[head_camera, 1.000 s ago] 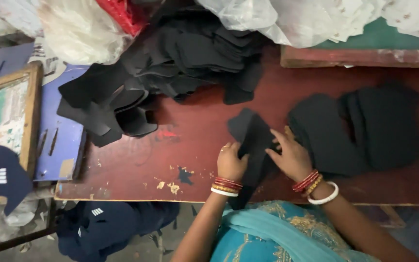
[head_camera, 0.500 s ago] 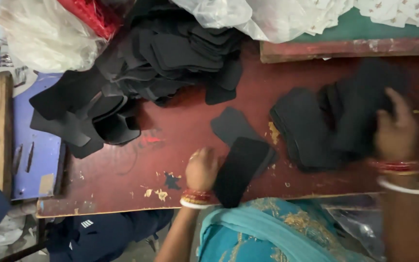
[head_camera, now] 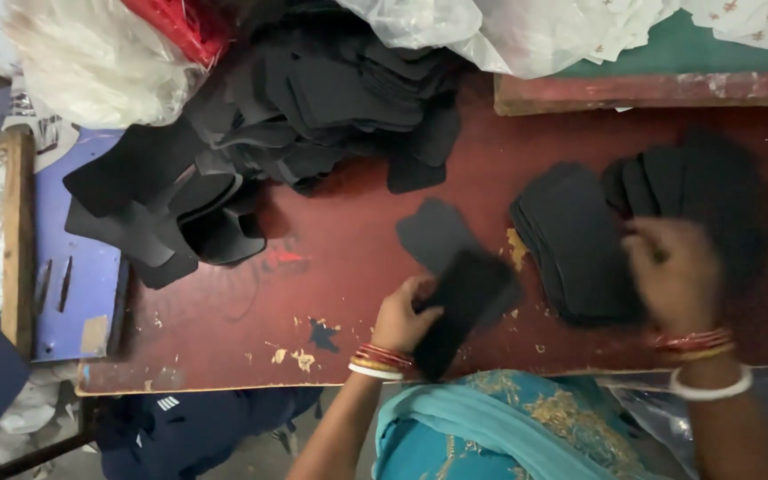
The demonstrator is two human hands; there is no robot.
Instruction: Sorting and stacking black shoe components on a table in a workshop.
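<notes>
My left hand [head_camera: 402, 317] grips a long black fabric piece [head_camera: 466, 302] near the front edge of the dark red table [head_camera: 331, 276]. A second black piece [head_camera: 433, 229] lies flat just behind it. My right hand [head_camera: 676, 271] rests on two fanned stacks of black cut pieces [head_camera: 571, 240] at the right, fingers curled on the top pieces; the hand is blurred. Both wrists wear red and gold bangles.
A big heap of black cut pieces [head_camera: 313, 98] fills the table's back left, some spilling over the left edge [head_camera: 135, 222]. White and clear plastic bags [head_camera: 91, 62] lie behind. A blue board [head_camera: 73, 267] and wooden frame sit at left. Dark blue cloth [head_camera: 180, 422] hangs below.
My right hand has left the piece in front of me and moved right onto the stacks. My left hand stays on the long black piece. The camera has shifted.
</notes>
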